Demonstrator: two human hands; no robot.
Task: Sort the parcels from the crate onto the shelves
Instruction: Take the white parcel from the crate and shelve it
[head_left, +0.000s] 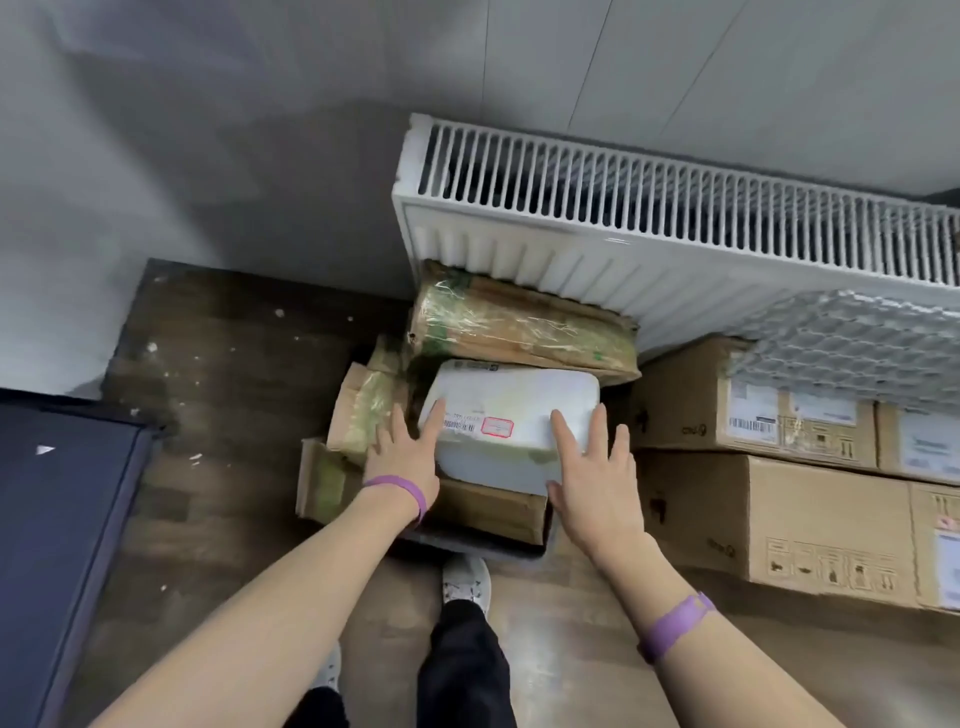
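my left grip (402, 462) and right grip (597, 488) both reach down to the white parcel (514, 410), one at each end. both grips are wide, fingers straight and spread, holding nothing: the left fingertips lie on the parcel's left edge, the right fingers lie across its right edge with the thumb down beside its lower corner. the white parcel lies flat, label up, on top of brown cardboard parcels in the dark crate (467, 543) on the wood floor (223, 364). a taped brown parcel (519, 325) lies just behind it, under the white radiator (675, 244). stacked cardboard boxes (779, 509) stand to the right with bubble wrap (852, 338) on top. there's a purple band on each wrist, and my shoe (466, 577) touches the crate's near rim.
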